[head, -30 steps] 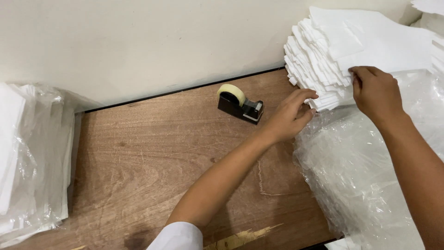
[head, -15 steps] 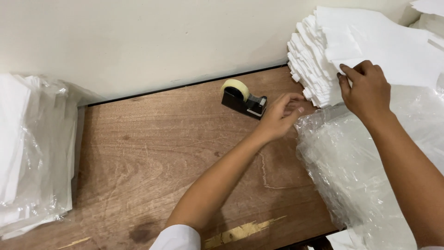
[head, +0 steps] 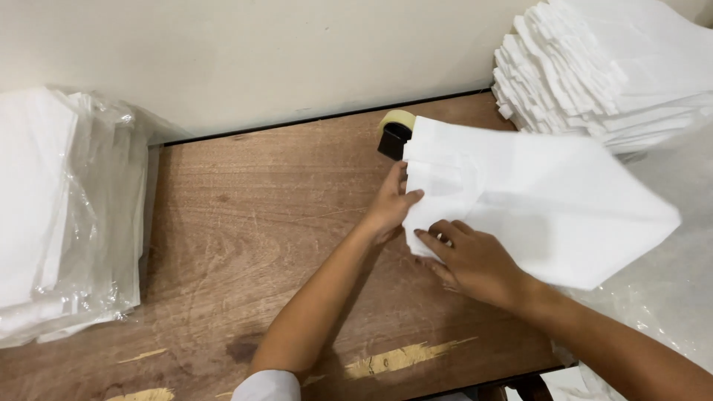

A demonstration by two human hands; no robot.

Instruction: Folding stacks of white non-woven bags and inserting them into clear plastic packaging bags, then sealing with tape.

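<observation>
A: Where's the white cloth (head: 535, 200)?

B: On the wooden table (head: 245, 223), beside the tape dispenser (head: 395, 132). Left hand (head: 392, 208) pinches its edge; right hand (head: 475, 260) presses flat, fingers spread.

A: Advice?

B: Probably keep the edges aligned.

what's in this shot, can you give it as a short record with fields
surface: brown wooden table against a pale wall
left hand: left hand grips the near edge of a folded white fabric piece
right hand: right hand presses flat on the same piece
behind piece: tape dispenser, partly hidden by it
top right: stack of white fabric pieces
far left: bagged white pieces in clear plastic
lower right: clear plastic sheet at the table edge
</observation>
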